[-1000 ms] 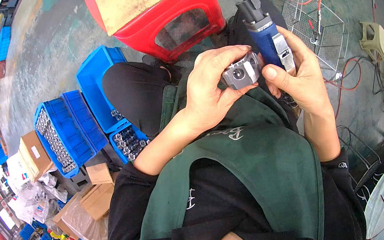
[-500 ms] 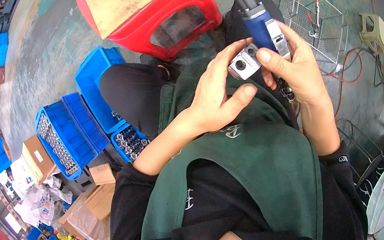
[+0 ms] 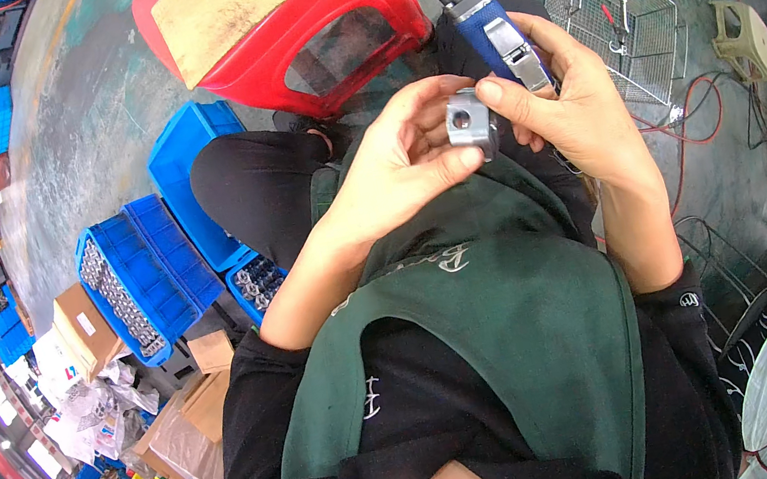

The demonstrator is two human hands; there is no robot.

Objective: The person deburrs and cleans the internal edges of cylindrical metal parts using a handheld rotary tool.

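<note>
Between the thumb and fingers of my left hand [image 3: 414,148] is a small silver metal block [image 3: 470,123] with a round hole in the side that shows. My right hand [image 3: 573,101] is wrapped round a blue and silver air tool [image 3: 491,34], whose thin shaft points up and away to the left. The tips of my right thumb and fingers also reach the block's upper right edge. Both hands are close together above my lap. The tool's lower end is hidden by my right hand.
A red stool [image 3: 359,30] with a cardboard sheet [image 3: 233,6] stands ahead. Blue bins [image 3: 170,265] at the left hold many metal parts. A wire basket [image 3: 622,27] and a red hose [image 3: 685,159] lie on the right floor. A beige stool [image 3: 743,42] stands beyond.
The metal block has been turned so that another face with a single hole shows. The air tool has tilted further left, and both hands have shifted slightly left.
</note>
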